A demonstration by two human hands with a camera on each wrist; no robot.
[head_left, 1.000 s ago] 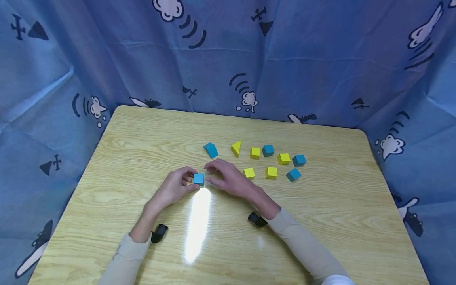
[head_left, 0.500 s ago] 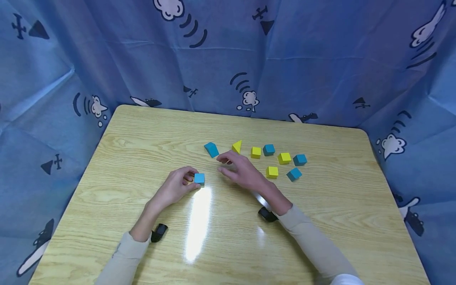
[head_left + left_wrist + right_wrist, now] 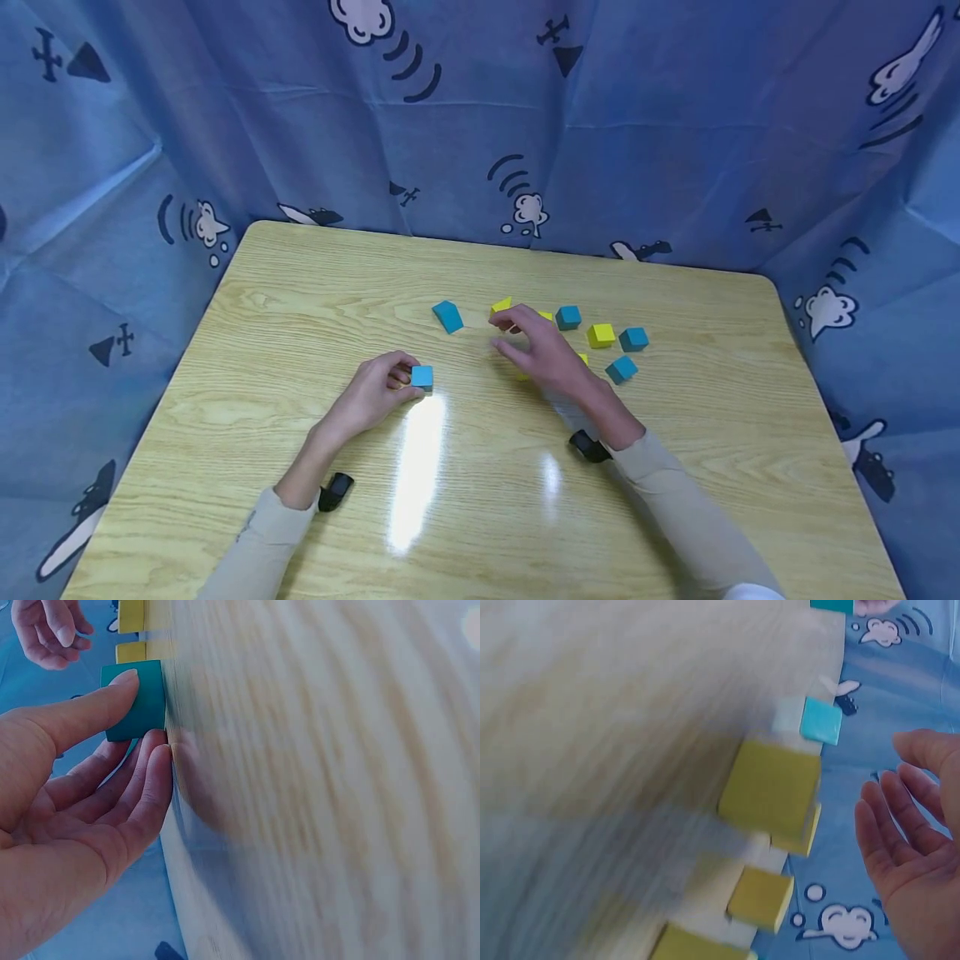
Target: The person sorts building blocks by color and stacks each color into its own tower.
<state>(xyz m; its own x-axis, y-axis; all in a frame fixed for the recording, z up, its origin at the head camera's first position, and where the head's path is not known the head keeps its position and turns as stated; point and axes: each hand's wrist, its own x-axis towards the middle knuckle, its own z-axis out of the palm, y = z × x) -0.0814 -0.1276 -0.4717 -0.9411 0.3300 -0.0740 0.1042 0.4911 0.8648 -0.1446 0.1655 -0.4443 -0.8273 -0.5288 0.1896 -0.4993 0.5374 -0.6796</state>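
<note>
With thumb and fingers, my left hand (image 3: 371, 393) pinches a blue cube (image 3: 422, 377) on the table, left of centre. The left wrist view shows my thumb on one face of the cube (image 3: 146, 701) and fingertips at its lower side. My right hand (image 3: 546, 354) is over the yellow blocks with loosely bent fingers and nothing in its grasp. It partly covers a yellow triangular block (image 3: 500, 306) and several yellow cubes. In the right wrist view a yellow cube (image 3: 771, 786) lies closest, apart from my fingers (image 3: 900, 814).
A blue angled block (image 3: 448, 317) lies behind the left hand. To the right of my right hand are a yellow cube (image 3: 601, 336) and blue cubes (image 3: 567, 317). A blue patterned curtain (image 3: 465, 125) hangs round the wooden table (image 3: 315, 292).
My right hand has moved right, away from the blue cube and over the yellow blocks. The left hand keeps its pinch on the blue cube in nearly the same place.
</note>
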